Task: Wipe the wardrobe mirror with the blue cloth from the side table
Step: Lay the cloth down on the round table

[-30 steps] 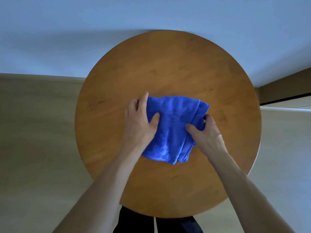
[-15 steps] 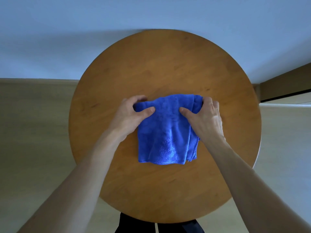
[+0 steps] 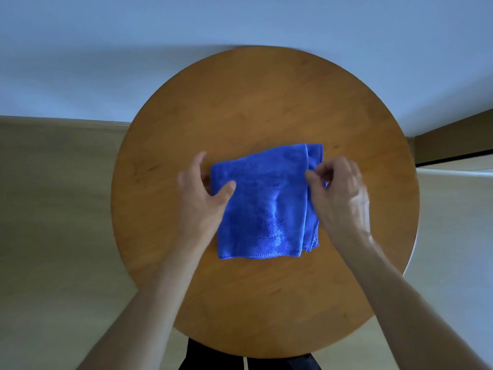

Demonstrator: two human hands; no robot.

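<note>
Forearms (image 3: 162, 289), both bare, are reaching in from the near edge of the view over a round wooden side table (image 3: 266, 102). A folded blue microfibre cloth (image 3: 266, 209) is lying flat on it, close to the middle of the top. The cloth is folded into a rough square, with a stitched hem running along its near edge and several layers showing in a stack down its right side.

The left hand (image 3: 200, 201) is gripping the cloth's left edge. Its thumb is pressing on the upper surface and its fingers are curling in at the edge, though whether they are reaching under the fabric cannot be told. The right hand (image 3: 344, 201) is working at the opposite side, a little blurred. Its fingers are curling inward, and thumb and forefinger are pinching the top layer near the far right corner. No part of the cloth is lifting clear of the wood.

The table's far rim is sitting close to a pale blue-grey wall (image 3: 106, 49), and beige flooring (image 3: 53, 222) is spreading out on either side. A brown strip of woodwork (image 3: 453, 140) is running along the right. Dark clothing (image 3: 213, 360) is showing just past the table's near rim.
</note>
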